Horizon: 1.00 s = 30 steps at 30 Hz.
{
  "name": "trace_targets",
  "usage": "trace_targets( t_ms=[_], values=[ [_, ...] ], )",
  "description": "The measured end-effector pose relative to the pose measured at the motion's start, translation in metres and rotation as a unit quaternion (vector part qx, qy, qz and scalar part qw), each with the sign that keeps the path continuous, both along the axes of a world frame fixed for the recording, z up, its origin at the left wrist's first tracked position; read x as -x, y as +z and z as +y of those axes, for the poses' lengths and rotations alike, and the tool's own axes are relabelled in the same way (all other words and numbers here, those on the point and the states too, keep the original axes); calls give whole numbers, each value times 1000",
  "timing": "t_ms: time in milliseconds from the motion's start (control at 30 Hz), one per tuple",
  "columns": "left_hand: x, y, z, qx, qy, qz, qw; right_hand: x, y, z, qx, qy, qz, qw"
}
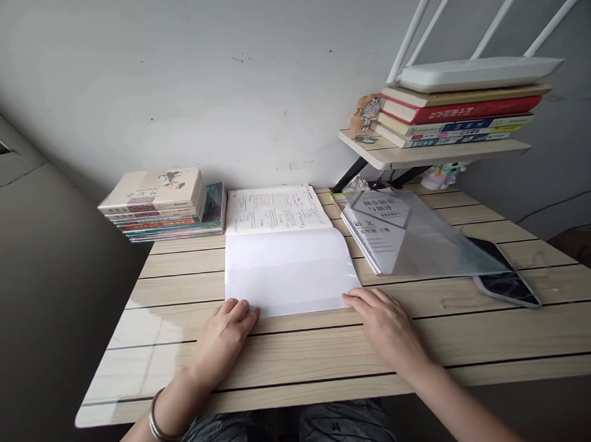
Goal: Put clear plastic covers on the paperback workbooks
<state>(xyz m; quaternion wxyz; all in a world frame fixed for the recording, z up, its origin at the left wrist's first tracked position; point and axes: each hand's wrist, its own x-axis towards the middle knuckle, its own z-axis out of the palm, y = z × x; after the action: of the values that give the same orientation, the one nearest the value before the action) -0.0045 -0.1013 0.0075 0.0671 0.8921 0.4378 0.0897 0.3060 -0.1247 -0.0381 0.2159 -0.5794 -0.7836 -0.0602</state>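
An open book lies at the middle of the wooden desk, its far page printed. A blank white sheet or cover lies over its near half. My left hand rests on the desk, fingers curled at the sheet's near left corner. At the near right corner my right hand lies flat, its fingertips touching the sheet's edge. Neither hand lifts anything.
A stack of books sits at the back left. A clear plastic book cover over a printed booklet lies right of the open book, and a dark phone beside it. A small shelf carries more books and a white router.
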Motion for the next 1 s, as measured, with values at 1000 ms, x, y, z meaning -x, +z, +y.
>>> trace_targets(
  t_ms=[1000],
  values=[
    [-41,-37,-44,-113,108,62,986,43,1,-17,57,-160,-58,984]
  ],
)
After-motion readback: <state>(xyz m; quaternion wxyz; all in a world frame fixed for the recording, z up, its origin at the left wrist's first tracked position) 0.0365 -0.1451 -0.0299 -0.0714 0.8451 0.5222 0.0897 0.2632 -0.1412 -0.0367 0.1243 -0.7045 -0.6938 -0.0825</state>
